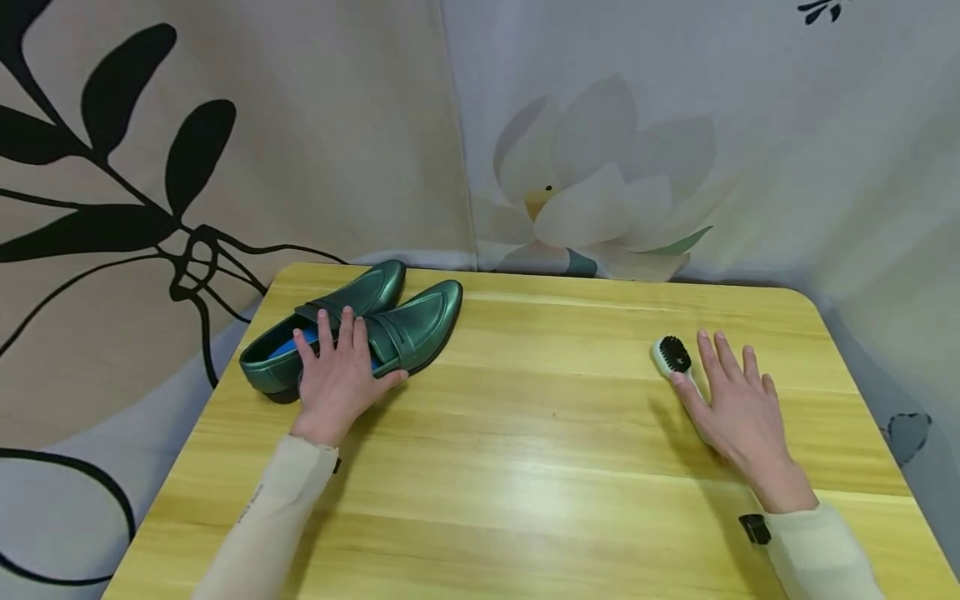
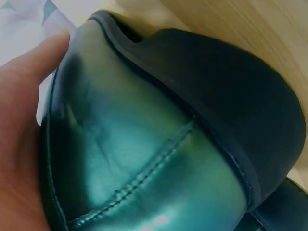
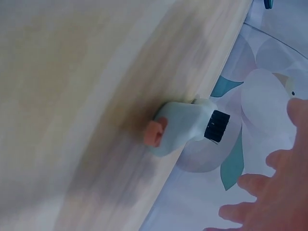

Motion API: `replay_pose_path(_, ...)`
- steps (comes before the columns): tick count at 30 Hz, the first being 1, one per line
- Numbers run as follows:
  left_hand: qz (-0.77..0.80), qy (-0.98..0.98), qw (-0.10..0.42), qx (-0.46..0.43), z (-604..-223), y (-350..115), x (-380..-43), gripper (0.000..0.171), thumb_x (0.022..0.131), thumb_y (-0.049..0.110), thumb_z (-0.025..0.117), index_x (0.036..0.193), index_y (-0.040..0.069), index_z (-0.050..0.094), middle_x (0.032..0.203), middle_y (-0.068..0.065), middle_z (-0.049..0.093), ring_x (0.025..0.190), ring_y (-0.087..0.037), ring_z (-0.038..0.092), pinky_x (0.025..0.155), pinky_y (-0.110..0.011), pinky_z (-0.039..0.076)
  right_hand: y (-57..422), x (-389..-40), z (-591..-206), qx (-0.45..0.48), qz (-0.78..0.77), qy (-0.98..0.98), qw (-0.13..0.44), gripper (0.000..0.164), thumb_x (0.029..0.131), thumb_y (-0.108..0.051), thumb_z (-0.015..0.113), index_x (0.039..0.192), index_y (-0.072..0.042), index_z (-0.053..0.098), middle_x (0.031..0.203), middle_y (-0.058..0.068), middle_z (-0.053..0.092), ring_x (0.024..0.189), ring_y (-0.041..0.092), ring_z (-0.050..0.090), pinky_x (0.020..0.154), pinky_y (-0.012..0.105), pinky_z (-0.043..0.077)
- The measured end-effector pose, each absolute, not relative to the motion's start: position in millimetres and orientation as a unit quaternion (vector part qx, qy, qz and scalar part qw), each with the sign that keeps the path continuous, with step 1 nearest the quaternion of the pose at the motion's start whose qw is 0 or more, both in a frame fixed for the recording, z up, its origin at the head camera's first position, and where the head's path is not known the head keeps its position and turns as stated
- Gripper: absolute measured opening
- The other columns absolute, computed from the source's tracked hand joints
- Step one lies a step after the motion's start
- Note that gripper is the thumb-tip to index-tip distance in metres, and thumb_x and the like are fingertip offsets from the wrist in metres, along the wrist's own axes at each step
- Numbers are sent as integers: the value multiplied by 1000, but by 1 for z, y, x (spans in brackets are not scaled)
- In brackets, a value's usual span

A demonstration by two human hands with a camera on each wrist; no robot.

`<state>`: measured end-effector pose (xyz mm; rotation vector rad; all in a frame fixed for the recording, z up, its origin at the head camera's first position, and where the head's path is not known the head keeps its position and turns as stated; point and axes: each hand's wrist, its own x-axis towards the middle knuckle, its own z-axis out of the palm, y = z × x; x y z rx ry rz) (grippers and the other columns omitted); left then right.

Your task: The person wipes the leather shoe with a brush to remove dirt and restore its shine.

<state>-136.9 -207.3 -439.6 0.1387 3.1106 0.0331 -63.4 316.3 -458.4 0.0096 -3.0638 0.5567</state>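
Two metallic green loafers lie side by side at the table's far left, toes pointing up and right: the left loafer [image 1: 375, 292] and the right loafer [image 1: 423, 325]. Over the right loafer's opening spreads my left hand [image 1: 337, 383], partly hiding its heel. In the left wrist view, the thumb is beside the shoe's heel [image 2: 144, 139], its black sole facing up right; whether the hand touches it I cannot tell. A small white brush [image 1: 673, 356] with black bristles up lies at right. Beside it hovers my right hand [image 1: 742, 417], fingers spread, thumb near the handle.
The wooden table [image 1: 525, 467] has a rounded far right corner. Behind it hangs a pale curtain [image 1: 360, 125] with dark leaves and a large flower print, reaching close to the table's back edge.
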Motion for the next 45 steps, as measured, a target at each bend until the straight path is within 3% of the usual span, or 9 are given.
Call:
replay_pose_path(3,2,999,7,50,-440,-201,-135,111,88,68,70,159,-7,29,166,-31,17,153,-53,7,116,-75,2,318,-61,-459,-3,181,-983,13,78,108,-57,37,168,-20,3,171,22,7,150,59,1,108,82,11)
replay_pose_path(6,-13,998,-33,58,-443,-195,-131,108,87,64,74,155,-9,34,161,-34,29,148,-52,27,114,-73,23,321,-58,-460,-8,184,-983,14,79,108,-57,37,168,-19,2,170,23,8,150,60,3,107,82,12)
replay_pose_path(10,-21,993,-101,61,-448,-190,-123,106,80,60,83,147,-11,45,138,-34,55,119,-50,57,90,-64,48,322,-55,-461,-6,196,-981,11,79,108,-55,38,168,-18,3,170,23,9,149,62,5,107,82,13)
replay_pose_path(13,-7,989,-135,60,-449,-191,-122,104,73,58,90,141,-11,51,120,-32,64,99,-48,64,75,-60,50,323,-54,-462,-2,201,-979,11,79,108,-54,40,168,-15,5,170,23,10,148,62,8,106,82,14)
replay_pose_path(17,29,987,-147,58,-448,-197,-122,100,68,54,94,134,-10,55,113,-31,66,93,-48,65,70,-59,50,321,-54,-463,2,211,-977,22,78,109,-52,42,167,-11,9,169,26,14,147,62,12,105,83,17)
replay_pose_path(22,81,990,-100,48,-442,-202,-115,97,70,53,93,136,-6,55,120,-31,65,98,-50,64,74,-62,50,316,-54,-466,6,231,-973,21,78,108,-51,44,167,-12,11,167,28,20,146,63,16,104,82,18)
replay_pose_path(32,247,965,77,47,-405,-167,-132,114,75,70,81,156,1,41,144,-26,56,121,-47,59,95,-63,48,316,-52,-455,0,272,-962,34,78,108,-48,47,167,-11,12,169,22,20,146,61,18,107,79,20)
replay_pose_path(40,349,909,199,107,-394,-122,-151,108,79,65,81,157,4,39,151,-19,53,132,-38,55,105,-56,47,321,-48,-453,-15,280,-960,20,74,109,-49,44,167,-12,18,167,26,23,147,59,22,108,77,23)
replay_pose_path(45,369,889,235,135,-400,-95,-167,106,78,63,82,154,0,43,149,-17,53,133,-34,53,107,-53,46,324,-49,-456,-14,277,-961,4,71,109,-50,43,166,-11,24,165,28,24,146,58,24,106,78,25)
